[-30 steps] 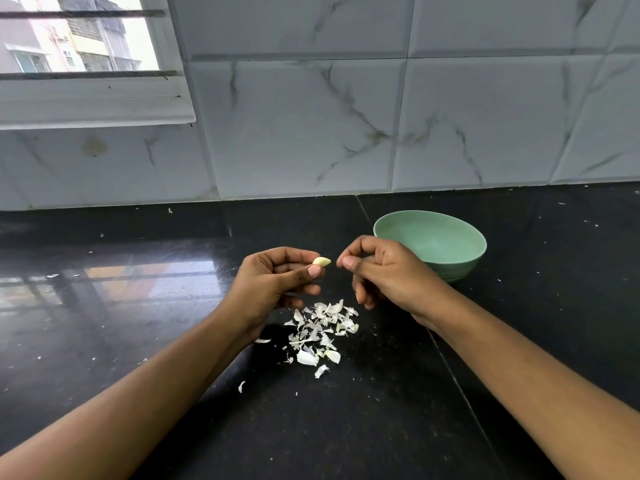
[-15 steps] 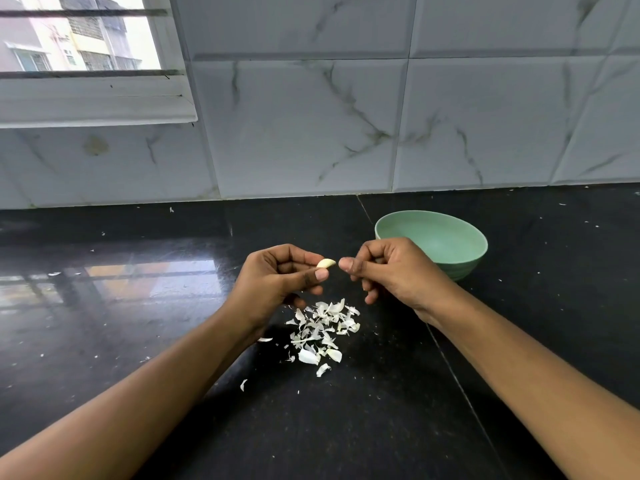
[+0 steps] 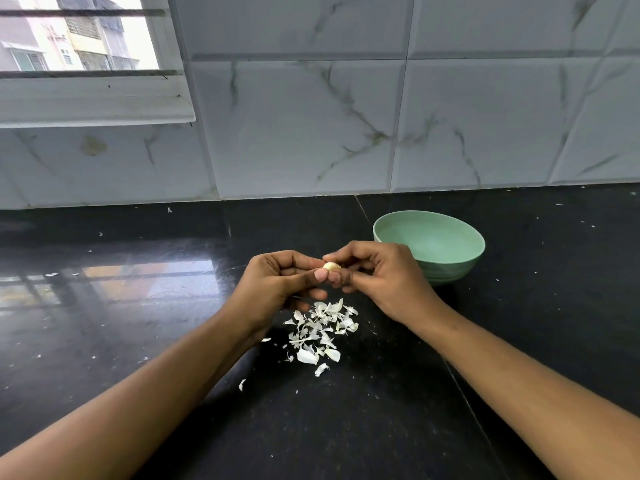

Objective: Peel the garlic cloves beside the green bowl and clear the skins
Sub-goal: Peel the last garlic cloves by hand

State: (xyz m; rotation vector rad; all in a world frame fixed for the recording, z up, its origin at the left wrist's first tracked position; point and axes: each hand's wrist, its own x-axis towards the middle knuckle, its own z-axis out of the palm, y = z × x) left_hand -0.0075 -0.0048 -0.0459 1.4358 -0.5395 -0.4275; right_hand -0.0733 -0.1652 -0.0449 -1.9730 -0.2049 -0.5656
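window (image 3: pixel 79 39) in the upper left of the frame. at centre, left hand (image 3: pixel 277 289) pinches a garlic clove (image 3: pixel 331 266) in curled fingers; right hand (image 3: pixel 384 278) pinches its other side. skins (image 3: pixel 322 329) are heaped just below on the black counter (image 3: pixel 138 323). green bowl (image 3: pixel 450 268) sits right of centre, behind the right hand.

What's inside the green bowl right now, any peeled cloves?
The green bowl shows only plain green on its visible inner wall, no cloves. Its near rim hides the bottom, and the right hand covers its left edge, so cloves there cannot be ruled out.
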